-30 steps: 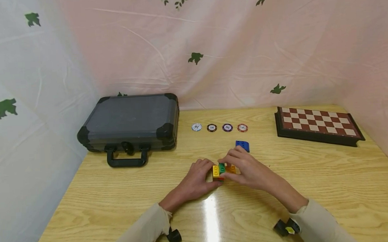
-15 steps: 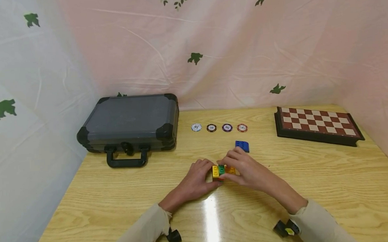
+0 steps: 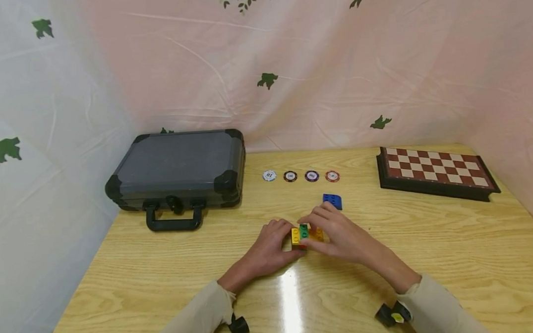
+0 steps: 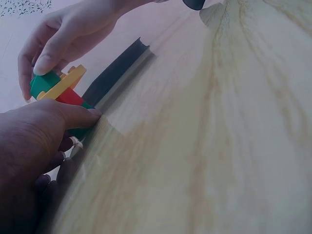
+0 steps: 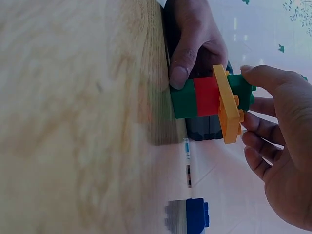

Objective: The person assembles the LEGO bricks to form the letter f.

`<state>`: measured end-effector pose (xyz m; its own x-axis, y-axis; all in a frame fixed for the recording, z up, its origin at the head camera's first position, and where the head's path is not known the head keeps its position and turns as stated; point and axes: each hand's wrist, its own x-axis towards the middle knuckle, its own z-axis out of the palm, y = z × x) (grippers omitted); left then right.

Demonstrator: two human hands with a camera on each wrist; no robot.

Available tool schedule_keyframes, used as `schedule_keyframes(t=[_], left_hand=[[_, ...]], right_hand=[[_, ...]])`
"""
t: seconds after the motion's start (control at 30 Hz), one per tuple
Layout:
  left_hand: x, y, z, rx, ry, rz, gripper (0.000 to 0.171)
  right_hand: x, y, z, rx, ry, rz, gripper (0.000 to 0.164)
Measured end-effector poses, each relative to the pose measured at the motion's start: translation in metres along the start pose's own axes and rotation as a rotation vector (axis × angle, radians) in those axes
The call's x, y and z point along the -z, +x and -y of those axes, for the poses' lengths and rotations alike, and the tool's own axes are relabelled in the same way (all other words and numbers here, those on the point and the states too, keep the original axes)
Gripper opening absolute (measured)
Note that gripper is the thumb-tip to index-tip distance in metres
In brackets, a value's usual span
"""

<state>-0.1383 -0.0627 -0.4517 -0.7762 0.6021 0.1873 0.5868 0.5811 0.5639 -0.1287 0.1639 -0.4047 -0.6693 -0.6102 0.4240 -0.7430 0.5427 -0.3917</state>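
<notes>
A small stack of toy building blocks stands on the table between the hands. In the right wrist view it runs from a lower green block (image 5: pixel 184 103) through a red block (image 5: pixel 206 97) to a wide yellow plate (image 5: pixel 226 112). My left hand (image 3: pixel 270 250) grips the stack low down, its thumb against the lower green block. With thumb and fingertips, my right hand (image 3: pixel 340 232) pinches the upper green block (image 5: pixel 239 91), which is right at the studded face of the yellow plate and slightly askew. The plate juts out under the right fingers.
Just behind the right hand lies a blue block (image 3: pixel 332 201). Several poker chips (image 3: pixel 311 176) form a row farther back. A grey case (image 3: pixel 181 163) stands at the back left, a chessboard (image 3: pixel 437 169) at the back right, on the wooden table (image 3: pixel 164 280).
The upper green block in the right hand dipped toward the yellow plate, then came up slightly. The left hand keeps its grip and place.
</notes>
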Motion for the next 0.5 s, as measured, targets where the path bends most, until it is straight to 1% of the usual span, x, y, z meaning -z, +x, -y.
schedule_keyframes(t=[0.1, 0.2, 0.5], left_hand=[[0.0003, 0.0000, -0.0004, 0.009, 0.007, 0.006, 0.040], [0.0002, 0.0004, 0.0003, 0.009, 0.005, 0.007, 0.039], [0.0006, 0.0003, 0.0002, 0.008, -0.006, 0.004, 0.037]], right_hand=[[0.0008, 0.0000, 0.0007, -0.031, 0.006, 0.010, 0.041], [0.0011, -0.0007, 0.0007, -0.051, 0.007, 0.012, 0.039], [0.0001, -0.0028, -0.0005, -0.048, 0.033, -0.001, 0.032]])
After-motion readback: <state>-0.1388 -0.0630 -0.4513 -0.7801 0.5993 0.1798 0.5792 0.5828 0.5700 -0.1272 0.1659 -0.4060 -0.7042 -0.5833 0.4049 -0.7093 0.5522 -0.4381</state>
